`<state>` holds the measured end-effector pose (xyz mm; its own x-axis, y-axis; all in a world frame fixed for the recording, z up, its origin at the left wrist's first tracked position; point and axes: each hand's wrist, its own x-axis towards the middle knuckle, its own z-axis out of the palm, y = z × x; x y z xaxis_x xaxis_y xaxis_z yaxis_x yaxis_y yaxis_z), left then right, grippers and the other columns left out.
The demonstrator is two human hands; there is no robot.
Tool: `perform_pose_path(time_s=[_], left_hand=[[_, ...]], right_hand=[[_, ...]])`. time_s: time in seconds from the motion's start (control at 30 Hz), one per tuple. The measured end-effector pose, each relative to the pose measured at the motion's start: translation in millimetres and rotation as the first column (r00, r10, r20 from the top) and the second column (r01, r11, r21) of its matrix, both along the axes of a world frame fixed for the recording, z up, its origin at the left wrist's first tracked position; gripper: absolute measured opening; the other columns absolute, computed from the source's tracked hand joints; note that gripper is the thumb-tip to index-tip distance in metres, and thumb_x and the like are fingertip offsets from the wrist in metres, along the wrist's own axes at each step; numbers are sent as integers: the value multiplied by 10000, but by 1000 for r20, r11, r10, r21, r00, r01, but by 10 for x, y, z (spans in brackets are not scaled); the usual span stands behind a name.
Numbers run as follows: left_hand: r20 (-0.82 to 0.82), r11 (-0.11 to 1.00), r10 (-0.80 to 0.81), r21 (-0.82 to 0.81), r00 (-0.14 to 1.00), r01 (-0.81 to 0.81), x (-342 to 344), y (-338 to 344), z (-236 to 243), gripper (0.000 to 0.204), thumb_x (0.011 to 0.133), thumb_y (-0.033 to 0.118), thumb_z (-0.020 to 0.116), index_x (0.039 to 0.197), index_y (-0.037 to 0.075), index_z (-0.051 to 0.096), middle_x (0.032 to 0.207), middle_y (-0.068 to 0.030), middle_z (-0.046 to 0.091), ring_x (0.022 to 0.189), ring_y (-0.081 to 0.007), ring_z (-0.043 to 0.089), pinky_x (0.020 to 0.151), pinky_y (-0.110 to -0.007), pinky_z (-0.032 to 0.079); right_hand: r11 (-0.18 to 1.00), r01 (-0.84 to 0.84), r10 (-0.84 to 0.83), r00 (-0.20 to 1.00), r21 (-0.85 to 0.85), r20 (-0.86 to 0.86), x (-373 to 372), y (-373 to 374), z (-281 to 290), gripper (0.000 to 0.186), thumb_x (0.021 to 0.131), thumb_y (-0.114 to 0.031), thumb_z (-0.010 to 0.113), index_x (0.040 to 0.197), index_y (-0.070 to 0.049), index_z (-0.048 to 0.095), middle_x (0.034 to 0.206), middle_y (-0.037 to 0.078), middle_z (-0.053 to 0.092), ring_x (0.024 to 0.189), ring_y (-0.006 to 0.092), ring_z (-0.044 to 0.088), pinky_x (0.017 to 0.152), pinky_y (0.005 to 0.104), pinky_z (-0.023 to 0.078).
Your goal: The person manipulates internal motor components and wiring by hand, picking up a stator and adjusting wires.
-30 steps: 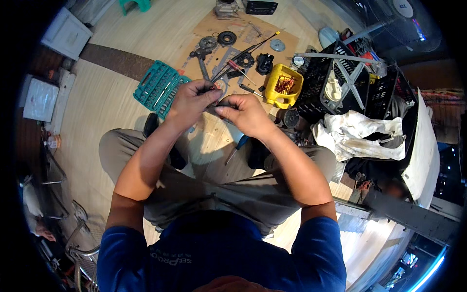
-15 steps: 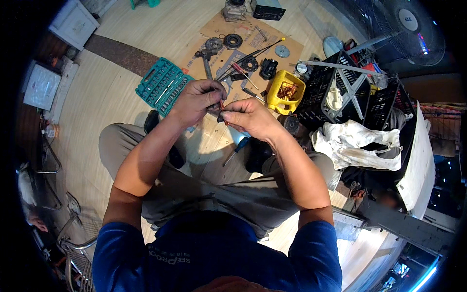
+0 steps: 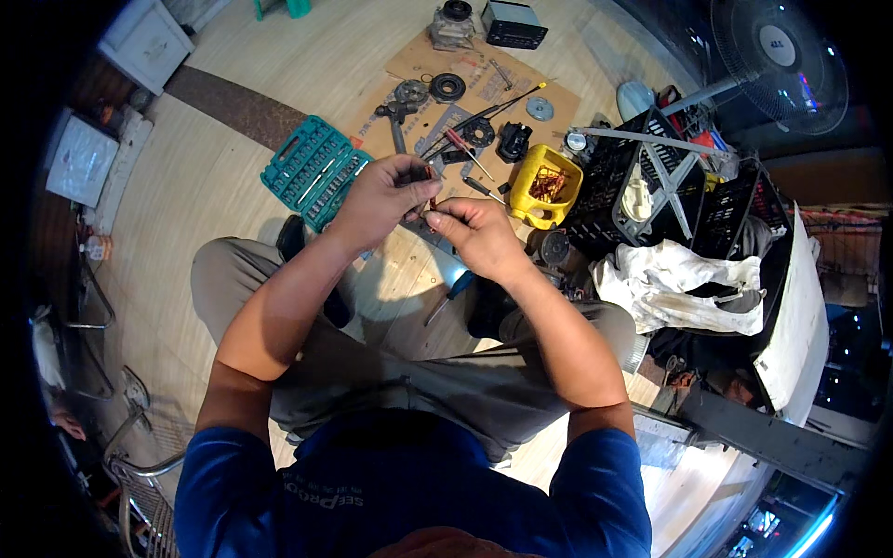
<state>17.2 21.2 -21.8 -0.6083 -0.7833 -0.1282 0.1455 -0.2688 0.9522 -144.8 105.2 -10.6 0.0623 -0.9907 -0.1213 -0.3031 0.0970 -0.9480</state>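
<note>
Above my lap, my left hand point(image 3: 383, 197) and my right hand point(image 3: 482, 240) meet and pinch a thin copper-coloured piece point(image 3: 432, 201) between thumbs and fingers. It looks like a short strip or wire, and my fingertips hide part of it. Beyond my right hand stands a cut-open yellow plastic jug point(image 3: 534, 210), with several similar copper-coloured pieces point(image 3: 551, 182) inside. A teal socket set case point(image 3: 296, 149) lies open past my left hand. On the floor below my hands is a blue-handled screwdriver point(image 3: 456, 288).
Flat cardboard point(image 3: 556, 104) carries a hammer point(image 3: 397, 116), a red-handled screwdriver point(image 3: 459, 142), a black ring point(image 3: 447, 87) and other parts. At the right are black crates point(image 3: 593, 203), a white cloth point(image 3: 665, 284) and a fan point(image 3: 779, 48). A car radio point(image 3: 514, 26) sits at the back.
Both hands still grip the copper-coloured piece. My fingers have shifted on it, and my right hand has dropped slightly. The whole view has moved a little.
</note>
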Motion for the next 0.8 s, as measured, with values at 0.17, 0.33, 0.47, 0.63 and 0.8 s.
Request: perform_pose_path(time_s=[0.17,0.33,0.47,0.63,0.8], left_hand=[[84,1000,19,11,996,-20,12,32,59,134,893,115,643,978,11,634,794,2,607,611,-36,513,547,-186,427],[-89,995,-49,85,995,57,63,22,-6,111,901,98,622,969,11,625,826,-36,619,653,-68,531,568,-203,426],[-467,947,-179,156,866,280,94,-24,-89,138,907,127,619,978,9,610,862,-76,618,687,-95,533,570,-213,407],[-280,971,-41,216,959,105,45,-23,-56,132,915,117,604,997,13,598,866,-62,613,693,-100,547,564,-220,414],[25,992,58,108,998,-60,7,37,26,130,906,109,621,988,9,613,800,-43,613,609,-77,507,537,-216,411]], right_hand=[[998,1,-9,992,-60,-128,-7,2,47,181,873,-162,659,951,-1,686,731,92,662,672,105,580,659,278,484],[998,-62,63,992,-14,110,-62,-13,33,179,892,-160,638,927,8,687,764,68,681,687,119,599,650,282,488],[966,-187,59,831,177,553,-74,-3,5,197,914,-165,619,916,20,688,818,13,681,736,97,589,647,269,483],[1000,-2,3,968,-5,252,-13,-34,-12,191,906,-159,631,935,22,685,797,22,673,717,78,568,647,261,481],[983,13,-40,989,-181,-146,18,4,-24,195,900,-147,643,942,40,678,791,-6,656,696,73,558,656,248,481]])
